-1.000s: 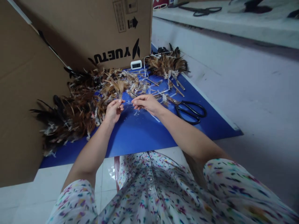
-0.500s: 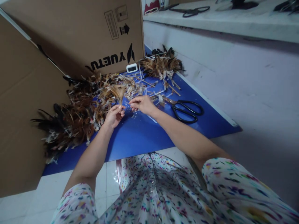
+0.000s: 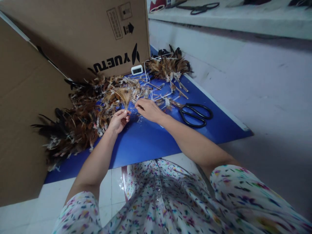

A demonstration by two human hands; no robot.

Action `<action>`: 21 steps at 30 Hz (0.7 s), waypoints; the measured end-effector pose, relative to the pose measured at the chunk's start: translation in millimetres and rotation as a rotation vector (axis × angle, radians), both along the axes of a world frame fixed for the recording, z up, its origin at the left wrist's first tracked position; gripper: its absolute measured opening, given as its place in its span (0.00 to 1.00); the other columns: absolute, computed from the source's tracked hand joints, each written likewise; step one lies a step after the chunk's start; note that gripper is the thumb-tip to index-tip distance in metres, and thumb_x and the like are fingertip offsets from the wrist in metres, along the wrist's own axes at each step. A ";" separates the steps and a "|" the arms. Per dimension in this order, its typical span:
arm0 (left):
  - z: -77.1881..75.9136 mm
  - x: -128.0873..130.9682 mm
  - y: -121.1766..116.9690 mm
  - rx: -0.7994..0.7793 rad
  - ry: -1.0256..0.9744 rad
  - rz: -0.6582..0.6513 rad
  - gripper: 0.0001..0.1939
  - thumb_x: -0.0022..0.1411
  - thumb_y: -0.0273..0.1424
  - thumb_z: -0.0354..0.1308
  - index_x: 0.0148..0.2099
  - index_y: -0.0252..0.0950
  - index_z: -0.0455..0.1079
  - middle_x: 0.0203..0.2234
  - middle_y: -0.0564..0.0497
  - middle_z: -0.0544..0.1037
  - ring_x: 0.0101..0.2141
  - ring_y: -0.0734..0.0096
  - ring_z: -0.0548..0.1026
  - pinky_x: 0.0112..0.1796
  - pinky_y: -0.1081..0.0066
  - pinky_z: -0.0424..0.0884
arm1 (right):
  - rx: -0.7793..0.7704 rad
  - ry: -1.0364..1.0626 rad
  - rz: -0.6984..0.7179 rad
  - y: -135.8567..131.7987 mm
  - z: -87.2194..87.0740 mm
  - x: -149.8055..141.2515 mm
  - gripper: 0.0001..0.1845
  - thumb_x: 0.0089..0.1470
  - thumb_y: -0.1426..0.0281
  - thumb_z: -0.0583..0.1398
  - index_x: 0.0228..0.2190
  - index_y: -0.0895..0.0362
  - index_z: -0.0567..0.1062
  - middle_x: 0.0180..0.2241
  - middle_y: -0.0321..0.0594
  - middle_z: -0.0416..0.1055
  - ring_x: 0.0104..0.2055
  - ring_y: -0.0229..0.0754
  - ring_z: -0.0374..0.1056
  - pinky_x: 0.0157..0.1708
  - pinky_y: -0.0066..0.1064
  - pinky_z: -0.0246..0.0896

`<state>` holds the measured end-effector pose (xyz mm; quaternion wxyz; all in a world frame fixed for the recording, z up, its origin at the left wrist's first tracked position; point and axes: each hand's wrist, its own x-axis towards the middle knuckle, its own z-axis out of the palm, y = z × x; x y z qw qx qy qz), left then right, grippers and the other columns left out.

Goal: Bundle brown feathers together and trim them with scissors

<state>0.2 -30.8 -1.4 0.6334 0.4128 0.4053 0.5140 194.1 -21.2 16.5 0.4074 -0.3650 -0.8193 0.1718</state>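
Above the flat blue surface (image 3: 146, 143), the left hand (image 3: 119, 121) has its grip pinched on the stem end of a small fan-shaped bunch of tan feathers (image 3: 125, 97), whose long axis points away from the person. Just to the right, apart from the left hand, the right hand (image 3: 149, 110) has curled fingers; whether its grip holds anything cannot be told.
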 end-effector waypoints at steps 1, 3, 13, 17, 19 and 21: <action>-0.2 0.0 0.1 0.003 0.006 -0.001 0.09 0.47 0.29 0.69 0.27 0.32 0.72 0.26 0.52 0.75 0.20 0.85 0.66 0.20 0.81 0.64 | 0.013 -0.026 -0.001 -0.2 0.1 0.4 0.10 0.57 0.77 0.51 0.32 0.58 0.71 0.35 0.43 0.71 0.38 0.40 0.64 0.43 0.32 0.57; -0.7 0.3 0.0 0.010 0.026 -0.009 0.10 0.46 0.30 0.70 0.27 0.32 0.73 0.25 0.52 0.74 0.20 0.84 0.67 0.20 0.81 0.64 | 0.033 -0.069 -0.008 -0.9 0.9 1.2 0.10 0.58 0.77 0.51 0.34 0.58 0.71 0.36 0.43 0.70 0.38 0.40 0.64 0.43 0.32 0.57; -0.5 3.3 -1.0 0.028 0.073 -0.048 0.12 0.43 0.32 0.72 0.27 0.30 0.74 0.23 0.51 0.74 0.19 0.82 0.67 0.20 0.79 0.64 | 0.032 -0.148 0.003 -3.2 3.7 2.0 0.10 0.59 0.76 0.51 0.35 0.58 0.72 0.37 0.43 0.71 0.39 0.41 0.65 0.43 0.32 0.57; -1.7 2.9 -0.4 0.034 0.078 -0.051 0.11 0.44 0.31 0.71 0.26 0.31 0.74 0.23 0.50 0.75 0.19 0.82 0.67 0.20 0.79 0.64 | 0.020 -0.114 0.019 -2.5 2.7 1.8 0.09 0.58 0.77 0.52 0.35 0.59 0.72 0.37 0.43 0.71 0.39 0.40 0.65 0.43 0.32 0.57; -2.5 2.7 -0.3 0.028 0.089 -0.051 0.10 0.45 0.31 0.71 0.27 0.31 0.74 0.22 0.50 0.75 0.19 0.81 0.67 0.20 0.79 0.64 | 0.016 -0.077 0.039 -1.2 1.5 1.5 0.09 0.58 0.77 0.52 0.34 0.58 0.72 0.36 0.42 0.72 0.39 0.40 0.65 0.42 0.31 0.57; -2.7 2.7 -0.5 0.021 0.096 -0.054 0.10 0.45 0.31 0.71 0.27 0.32 0.74 0.21 0.51 0.74 0.19 0.81 0.67 0.20 0.79 0.65 | 0.010 -0.037 0.065 0.7 -0.1 1.1 0.09 0.57 0.77 0.53 0.32 0.59 0.73 0.35 0.42 0.72 0.38 0.39 0.65 0.42 0.31 0.57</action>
